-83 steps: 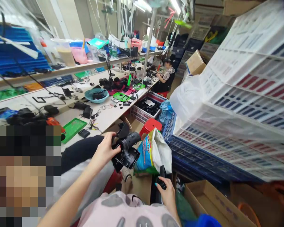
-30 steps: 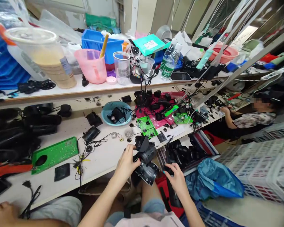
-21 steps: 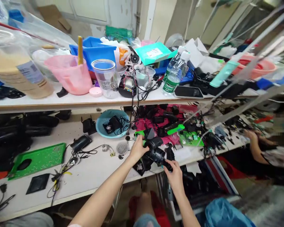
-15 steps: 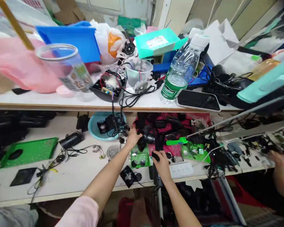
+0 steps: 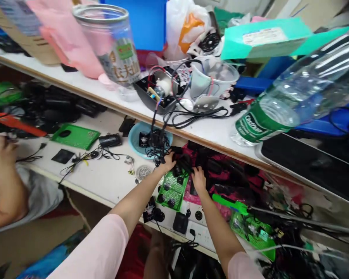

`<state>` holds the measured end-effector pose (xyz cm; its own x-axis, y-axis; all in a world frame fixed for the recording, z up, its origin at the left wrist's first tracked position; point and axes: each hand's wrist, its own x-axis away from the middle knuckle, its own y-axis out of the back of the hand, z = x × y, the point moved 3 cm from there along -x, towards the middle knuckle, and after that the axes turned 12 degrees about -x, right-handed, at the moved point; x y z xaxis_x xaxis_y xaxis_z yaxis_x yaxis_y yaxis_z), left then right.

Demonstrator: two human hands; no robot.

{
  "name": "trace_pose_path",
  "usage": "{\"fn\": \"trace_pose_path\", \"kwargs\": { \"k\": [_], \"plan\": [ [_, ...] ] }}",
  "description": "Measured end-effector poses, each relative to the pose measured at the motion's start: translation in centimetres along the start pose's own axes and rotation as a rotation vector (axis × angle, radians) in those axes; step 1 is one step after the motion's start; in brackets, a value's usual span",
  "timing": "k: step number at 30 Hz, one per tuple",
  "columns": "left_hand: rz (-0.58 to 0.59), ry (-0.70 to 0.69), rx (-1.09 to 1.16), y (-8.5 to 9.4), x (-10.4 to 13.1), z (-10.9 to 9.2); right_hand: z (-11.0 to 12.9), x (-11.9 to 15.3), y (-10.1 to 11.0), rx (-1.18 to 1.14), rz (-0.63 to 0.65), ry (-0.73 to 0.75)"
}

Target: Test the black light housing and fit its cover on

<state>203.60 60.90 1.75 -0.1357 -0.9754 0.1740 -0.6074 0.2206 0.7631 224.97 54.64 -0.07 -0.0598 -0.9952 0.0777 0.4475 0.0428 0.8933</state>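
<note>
My left hand (image 5: 166,162) reaches under the upper shelf and grips a black camera-like device (image 5: 184,164) at the back of the white workbench (image 5: 110,182). It sits among other black parts on a pink sheet (image 5: 221,211). My right hand (image 5: 198,179) lies just right of it, fingers down on the black parts; whether it holds one is hidden. A green tray (image 5: 171,190) with black round pieces lies below both hands. A teal bowl (image 5: 135,135) with wired parts stands to the left.
The upper shelf (image 5: 209,133) carries a water bottle (image 5: 293,91), a clear jar (image 5: 116,42), a plastic cup (image 5: 212,79) and cables. A green board (image 5: 75,135) and loose wires lie left. Another person's hand (image 5: 0,152) works at far left. A green-handled tool (image 5: 229,204) lies right.
I have leaned in from the boxes toward the bench. My left hand carried the black device onto the bench, under the shelf; my right hand followed up beside it.
</note>
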Motion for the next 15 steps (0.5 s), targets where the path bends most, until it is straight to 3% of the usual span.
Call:
{"fn": "trace_pose_path", "kwargs": {
  "k": [2, 5, 7, 10, 12, 15],
  "plan": [
    [0.025, -0.049, 0.031, 0.5, 2.5, 1.5, -0.3, 0.3, -0.1, -0.015, -0.006, -0.007],
    [0.06, -0.05, 0.075, 1.4, 8.9, 5.4, -0.3, 0.8, -0.1, -0.067, -0.051, -0.006],
    [0.038, 0.039, 0.089, 1.8, 14.3, 9.1, -0.3, 1.3, 0.1, -0.122, -0.1, 0.005],
    [-0.051, 0.303, 0.056, 1.6, 22.0, 15.2, -0.3, 3.0, 0.6, -0.222, -0.194, 0.024],
    [-0.064, 0.45, 0.008, 0.7, 25.5, 18.7, -0.2, 5.5, 0.9, -0.307, -0.22, 0.05],
    [-0.04, 0.545, -0.062, -1.3, 27.3, 22.1, 0.2, 12.3, 1.2, -0.466, -0.11, 0.131]
  ]
}}
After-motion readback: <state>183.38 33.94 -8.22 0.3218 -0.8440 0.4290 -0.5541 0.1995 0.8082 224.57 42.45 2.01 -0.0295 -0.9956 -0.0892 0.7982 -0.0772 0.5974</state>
